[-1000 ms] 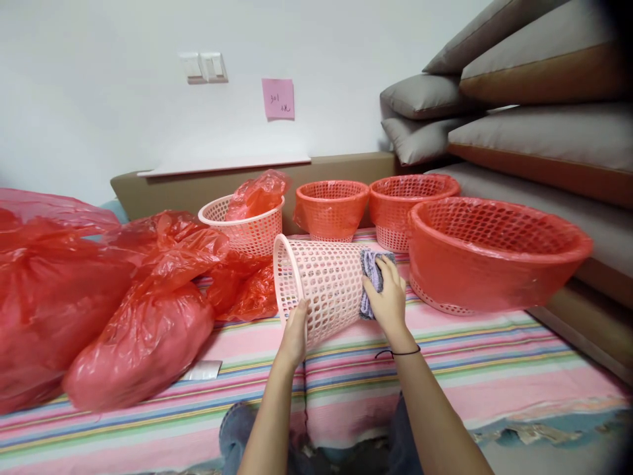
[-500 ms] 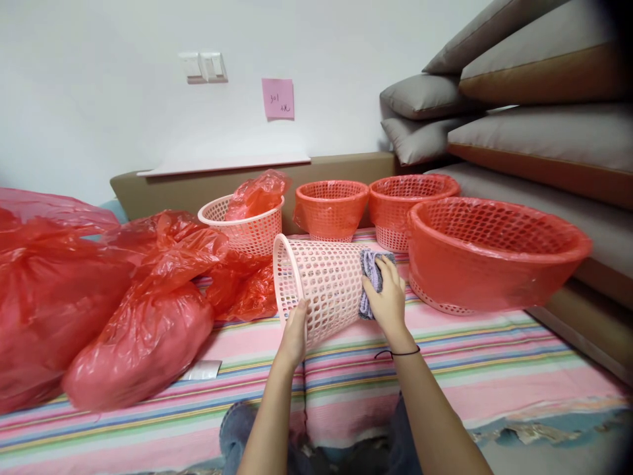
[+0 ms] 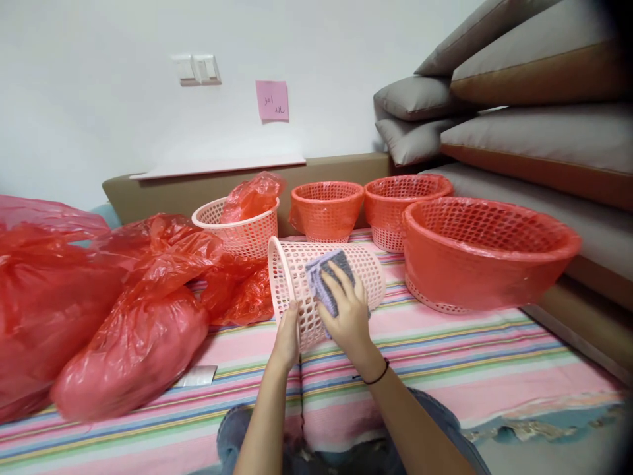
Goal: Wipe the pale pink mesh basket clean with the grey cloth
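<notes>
A pale pink plastic basket [image 3: 366, 267] with a perforated wall lies on its side in front of me, its rim facing left. My left hand [image 3: 287, 335] grips that rim from the near side, thumb outside and the other fingers hidden. My right hand [image 3: 346, 310] presses a folded purple and grey cloth [image 3: 321, 272] against the middle of the basket's wall. Its fingers are spread over the cloth, and the thumb sits at the near edge.
Three baskets wrapped in red plastic bags [image 3: 484, 264] stand behind and right. Another pink basket [image 3: 247, 237] holds a red bag. Full red bags [image 3: 133, 356] lie left on the striped cloth [image 3: 237, 396]. Grey cushions [image 3: 539, 145] are stacked right.
My right hand has slid the cloth leftward along the basket, from its base end to the middle of the wall. My left hand keeps its hold on the rim.
</notes>
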Demonstrator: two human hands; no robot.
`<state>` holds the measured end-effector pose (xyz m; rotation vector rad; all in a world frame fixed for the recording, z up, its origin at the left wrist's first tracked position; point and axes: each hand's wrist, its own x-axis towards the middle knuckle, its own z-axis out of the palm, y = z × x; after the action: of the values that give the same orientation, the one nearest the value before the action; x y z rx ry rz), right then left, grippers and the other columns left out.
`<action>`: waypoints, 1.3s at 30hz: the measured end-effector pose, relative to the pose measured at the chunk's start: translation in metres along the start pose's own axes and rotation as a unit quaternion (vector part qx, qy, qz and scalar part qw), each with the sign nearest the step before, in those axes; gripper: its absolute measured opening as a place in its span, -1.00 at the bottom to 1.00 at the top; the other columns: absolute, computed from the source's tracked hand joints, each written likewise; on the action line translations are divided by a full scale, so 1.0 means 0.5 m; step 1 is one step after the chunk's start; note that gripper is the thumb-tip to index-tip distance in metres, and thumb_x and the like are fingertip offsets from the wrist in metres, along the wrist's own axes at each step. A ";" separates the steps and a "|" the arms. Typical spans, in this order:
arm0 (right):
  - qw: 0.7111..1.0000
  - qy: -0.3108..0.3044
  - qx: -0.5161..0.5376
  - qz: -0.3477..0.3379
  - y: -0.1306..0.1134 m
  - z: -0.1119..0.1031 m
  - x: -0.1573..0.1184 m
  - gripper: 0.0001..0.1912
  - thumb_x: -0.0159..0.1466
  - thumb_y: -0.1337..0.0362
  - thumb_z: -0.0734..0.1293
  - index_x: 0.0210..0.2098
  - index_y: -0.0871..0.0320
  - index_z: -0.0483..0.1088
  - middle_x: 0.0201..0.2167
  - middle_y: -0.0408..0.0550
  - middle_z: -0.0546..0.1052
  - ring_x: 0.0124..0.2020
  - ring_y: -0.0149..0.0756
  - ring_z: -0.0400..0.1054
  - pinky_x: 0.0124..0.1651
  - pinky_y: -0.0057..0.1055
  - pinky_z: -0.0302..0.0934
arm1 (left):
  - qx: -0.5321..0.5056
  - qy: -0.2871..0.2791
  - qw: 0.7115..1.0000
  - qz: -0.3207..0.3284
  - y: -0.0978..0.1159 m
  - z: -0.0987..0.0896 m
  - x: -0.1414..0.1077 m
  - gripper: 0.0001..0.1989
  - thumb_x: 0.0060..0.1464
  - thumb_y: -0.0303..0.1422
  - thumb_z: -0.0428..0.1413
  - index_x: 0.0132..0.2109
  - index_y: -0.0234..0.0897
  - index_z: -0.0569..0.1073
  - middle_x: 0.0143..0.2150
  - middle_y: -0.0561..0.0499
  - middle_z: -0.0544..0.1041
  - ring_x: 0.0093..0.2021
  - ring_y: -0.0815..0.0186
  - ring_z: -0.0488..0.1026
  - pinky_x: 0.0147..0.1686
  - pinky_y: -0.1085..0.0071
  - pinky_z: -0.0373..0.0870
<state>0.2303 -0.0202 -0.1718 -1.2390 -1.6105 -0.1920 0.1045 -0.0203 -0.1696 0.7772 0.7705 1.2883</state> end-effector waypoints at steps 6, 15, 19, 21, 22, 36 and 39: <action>1.000 -0.026 -0.002 0.001 0.001 -0.007 0.007 -0.54 0.29 0.24 0.26 0.19 0.05 0.34 0.29 -0.09 0.32 0.24 0.00 0.15 0.31 0.00 0.02 | 0.006 -0.008 1.000 0.016 -0.001 0.002 -0.002 -0.30 -0.23 0.14 0.30 -0.12 -0.39 0.57 -0.01 -0.28 0.60 0.21 -0.12 0.39 0.24 0.02 0.27; 0.979 0.061 -0.013 0.193 0.185 -0.026 0.015 -0.49 0.25 0.13 0.22 0.15 0.17 0.36 0.26 0.16 0.34 0.27 0.00 0.19 0.29 0.06 0.05 | 0.029 -0.050 0.998 -0.027 0.001 -0.003 -0.007 -0.26 -0.26 0.20 0.28 -0.16 -0.41 0.58 -0.06 -0.33 0.61 0.20 -0.15 0.40 0.21 0.03 0.31; 0.980 0.057 -0.005 0.189 0.205 -0.029 0.010 -0.48 0.25 0.10 0.21 0.14 0.15 0.36 0.25 0.16 0.35 0.27 -0.02 0.20 0.29 0.05 0.04 | 0.030 -0.050 0.998 -0.022 -0.003 -0.007 -0.004 -0.26 -0.22 0.19 0.26 -0.14 -0.43 0.58 -0.10 -0.33 0.62 0.16 -0.15 0.43 0.19 0.00 0.33; 0.981 0.054 -0.014 0.187 0.200 -0.028 0.008 -0.49 0.26 0.10 0.21 0.15 0.14 0.36 0.26 0.14 0.34 0.28 -0.02 0.19 0.28 0.06 0.03 | 0.029 -0.047 0.998 -0.022 -0.004 -0.007 -0.004 -0.25 -0.22 0.19 0.27 -0.13 -0.43 0.58 -0.10 -0.33 0.62 0.16 -0.16 0.44 0.18 -0.01 0.33; 0.981 0.053 -0.017 0.187 0.198 -0.027 0.008 -0.49 0.26 0.10 0.21 0.15 0.14 0.35 0.26 0.14 0.34 0.28 -0.02 0.19 0.28 0.06 0.03 | 0.029 -0.044 0.998 -0.024 -0.004 -0.006 -0.004 -0.24 -0.23 0.20 0.27 -0.13 -0.44 0.58 -0.10 -0.34 0.62 0.15 -0.16 0.44 0.18 -0.01 0.34; 0.999 -0.029 -0.017 0.003 0.015 -0.015 0.002 -0.52 0.29 0.21 0.25 0.20 0.04 0.33 0.29 -0.07 0.32 0.25 0.00 0.14 0.32 0.02 0.00 | 0.012 -0.018 1.000 -0.015 -0.002 -0.007 -0.001 -0.28 -0.23 0.16 0.29 -0.11 -0.40 0.57 -0.08 -0.28 0.62 0.17 -0.12 0.43 0.17 0.03 0.37; 0.998 -0.051 -0.008 -0.036 -0.030 -0.011 -0.002 -0.51 0.29 0.24 0.24 0.21 0.02 0.32 0.31 -0.12 0.29 0.26 0.01 0.12 0.33 0.01 -0.02 | 0.010 0.004 1.000 -0.003 -0.004 -0.005 -0.001 -0.32 -0.21 0.11 0.30 -0.09 -0.37 0.56 -0.11 -0.24 0.64 0.15 -0.10 0.45 0.14 0.06 0.40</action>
<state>0.2221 -0.0311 -0.1640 -1.2206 -1.7472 -0.1900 0.1033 -0.0208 -0.1728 0.7857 0.7925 1.2814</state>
